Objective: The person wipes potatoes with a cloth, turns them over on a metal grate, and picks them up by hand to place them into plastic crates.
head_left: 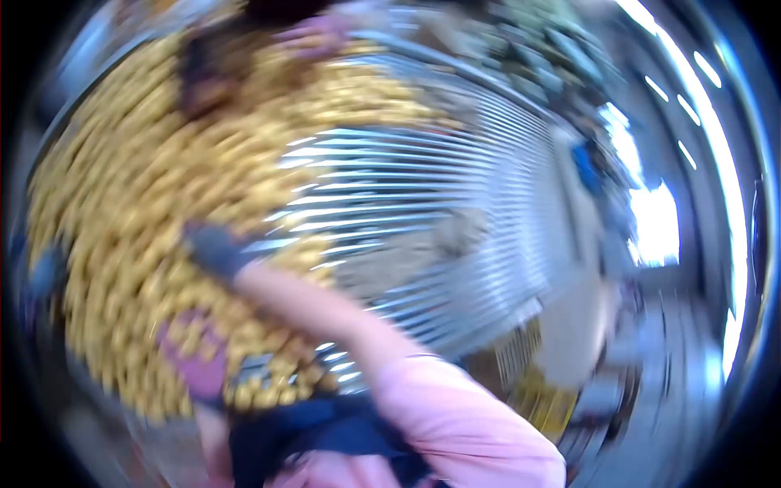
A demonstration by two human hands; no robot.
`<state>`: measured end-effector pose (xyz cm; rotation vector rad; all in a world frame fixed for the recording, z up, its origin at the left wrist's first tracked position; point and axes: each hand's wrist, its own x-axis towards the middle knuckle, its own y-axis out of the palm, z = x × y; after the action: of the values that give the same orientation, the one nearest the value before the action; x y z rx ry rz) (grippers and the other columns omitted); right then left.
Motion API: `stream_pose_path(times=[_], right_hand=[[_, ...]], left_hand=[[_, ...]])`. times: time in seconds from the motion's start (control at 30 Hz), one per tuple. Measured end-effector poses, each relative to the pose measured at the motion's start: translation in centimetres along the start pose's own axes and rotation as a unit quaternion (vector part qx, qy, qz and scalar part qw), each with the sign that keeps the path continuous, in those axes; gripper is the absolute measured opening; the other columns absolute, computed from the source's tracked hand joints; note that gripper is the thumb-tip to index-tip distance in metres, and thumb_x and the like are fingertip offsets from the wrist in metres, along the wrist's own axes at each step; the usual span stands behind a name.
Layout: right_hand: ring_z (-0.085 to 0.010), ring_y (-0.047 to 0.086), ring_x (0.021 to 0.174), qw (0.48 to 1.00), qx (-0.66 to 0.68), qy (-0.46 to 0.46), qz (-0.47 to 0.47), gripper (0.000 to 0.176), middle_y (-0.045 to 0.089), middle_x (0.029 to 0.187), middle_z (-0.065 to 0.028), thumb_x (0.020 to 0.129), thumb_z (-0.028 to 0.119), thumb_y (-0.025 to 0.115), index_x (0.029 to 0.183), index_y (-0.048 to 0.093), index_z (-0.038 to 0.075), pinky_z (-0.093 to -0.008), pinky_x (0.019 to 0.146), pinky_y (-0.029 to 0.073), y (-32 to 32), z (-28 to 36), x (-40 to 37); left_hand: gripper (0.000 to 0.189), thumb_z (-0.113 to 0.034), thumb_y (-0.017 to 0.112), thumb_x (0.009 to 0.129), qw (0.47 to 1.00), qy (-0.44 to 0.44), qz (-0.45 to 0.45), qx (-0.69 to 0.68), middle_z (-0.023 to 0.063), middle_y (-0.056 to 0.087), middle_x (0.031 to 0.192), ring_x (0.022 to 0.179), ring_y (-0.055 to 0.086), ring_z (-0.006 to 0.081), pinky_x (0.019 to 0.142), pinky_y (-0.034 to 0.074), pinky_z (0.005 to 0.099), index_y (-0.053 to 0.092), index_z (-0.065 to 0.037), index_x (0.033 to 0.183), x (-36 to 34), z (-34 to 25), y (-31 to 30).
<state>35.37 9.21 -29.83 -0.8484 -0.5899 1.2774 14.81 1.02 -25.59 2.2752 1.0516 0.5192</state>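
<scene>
The whole frame is smeared by motion. A thick layer of small yellow pieces covers the left part of a bed of metal rollers. My right arm, in a pink sleeve, reaches from the lower right. My right hand, in a dark grey glove, is over the edge of the yellow pieces. My left hand, in a purplish glove, rests low on the yellow pieces near me. The blur hides the fingers of both hands, so any grip is unreadable.
At the top, across the rollers, another person's pinkish gloved hand and a dark shape lie over the pieces. Bare rollers stretch to the right. Bright windows and ceiling lights lie at far right. A dark blue apron hangs below me.
</scene>
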Motion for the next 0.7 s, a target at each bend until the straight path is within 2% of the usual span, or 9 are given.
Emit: stream_pose_path(times=[0.03,0.07,0.1,0.13,0.3,0.4,0.57,0.67,0.7], right_hand=[[-0.0345,0.061,0.086,0.998,0.008,-0.048,-0.045,0.026,0.062,0.089,-0.0169,0.08,0.019,0.053,0.102,0.056,0.006,-0.0451,0.077,0.048,1.4,-1.3,0.5],[-0.0329,0.061,0.084,0.999,0.013,-0.035,0.004,0.025,0.062,0.087,-0.0161,0.081,0.019,0.053,0.102,0.056,0.007,-0.0466,0.075,0.048,-1.6,-0.5,-0.5],[-0.0314,0.061,0.082,0.997,0.021,-0.059,-0.034,0.023,0.061,0.088,-0.0158,0.083,0.018,0.052,0.103,0.056,0.007,-0.0468,0.072,0.048,-0.8,-1.2,-1.1],[-0.0315,0.061,0.082,0.969,-0.081,-0.149,-0.178,0.022,0.06,0.09,-0.0162,0.088,0.015,0.046,0.105,0.055,0.005,-0.0439,0.068,0.049,-1.9,-1.1,-3.1],[-0.0334,0.063,0.077,0.999,-0.009,0.036,0.007,0.03,0.06,0.088,-0.0178,0.092,0.013,0.039,0.119,0.048,0.003,-0.0404,0.06,0.051,-4.4,-2.9,-6.4],[-0.0345,0.063,0.076,0.998,-0.019,0.036,0.044,0.032,0.061,0.083,-0.0188,0.095,0.014,0.035,0.124,0.045,0.003,-0.0416,0.062,0.05,-5.1,-2.2,-6.5],[-0.0345,0.064,0.081,0.977,0.109,0.183,-0.025,0.03,0.063,0.083,-0.0193,0.092,0.019,0.04,0.091,0.064,0.001,-0.0421,0.07,0.051,-2.1,-1.5,-5.0],[-0.0337,0.063,0.084,0.998,-0.014,-0.003,-0.055,0.024,0.063,0.088,-0.0184,0.087,0.018,0.046,0.088,0.064,0.001,-0.0405,0.071,0.051,-2.9,-1.6,-7.4],[-0.0328,0.063,0.084,0.998,0.018,0.003,-0.057,0.021,0.062,0.091,-0.0173,0.083,0.017,0.05,0.09,0.063,0.002,-0.0401,0.069,0.052,-3.5,-1.6,-7.7]], left_hand=[[0.047,-0.039,0.034,0.097,0.895,-0.181,-0.034,-0.406,0.0095,0.042,0.137,0.119,0.046,0.0236,0.102,0.035,0.0407,0.035,-0.014,0.136,0.2,-0.7,-0.7],[0.048,-0.039,0.038,0.096,0.964,-0.088,-0.013,-0.253,0.009,0.039,0.141,0.12,0.045,0.0207,0.104,0.032,0.0378,0.037,-0.013,0.136,-0.4,1.4,-3.7],[0.049,-0.041,0.041,0.096,0.865,-0.154,0.05,-0.475,0.009,0.04,0.142,0.124,0.042,0.0207,0.106,0.032,0.0373,0.042,-0.012,0.135,0.5,2.1,-6.8],[0.048,-0.04,0.042,0.096,0.884,-0.161,0.023,-0.439,0.0091,0.04,0.141,0.124,0.042,0.0208,0.106,0.032,0.0371,0.043,-0.011,0.134,1.5,0.7,-6.2],[0.045,-0.036,0.046,0.095,0.915,-0.197,0.015,-0.351,0.0097,0.045,0.136,0.124,0.042,0.021,0.105,0.035,0.0362,0.046,-0.008,0.13,5.0,-1.3,-3.6],[0.043,-0.034,0.048,0.095,0.918,-0.204,0.038,-0.337,0.01,0.047,0.133,0.124,0.043,0.0211,0.104,0.037,0.0357,0.048,-0.006,0.128,5.7,-1.3,-2.9],[0.041,-0.031,0.05,0.094,0.906,-0.213,0.062,-0.361,0.0102,0.051,0.13,0.124,0.043,0.021,0.103,0.039,0.035,0.051,-0.004,0.125,6.3,-1.3,-0.2],[0.041,-0.034,0.049,0.094,0.898,-0.219,0.061,-0.377,0.0093,0.053,0.128,0.123,0.045,0.0206,0.101,0.042,0.0337,0.054,-0.005,0.123,5.7,-0.7,0.2],[0.046,-0.039,0.045,0.095,0.902,-0.213,0.098,-0.363,0.0097,0.048,0.133,0.121,0.046,0.0217,0.102,0.041,0.0353,0.05,-0.007,0.128,5.7,-0.2,-0.6]])
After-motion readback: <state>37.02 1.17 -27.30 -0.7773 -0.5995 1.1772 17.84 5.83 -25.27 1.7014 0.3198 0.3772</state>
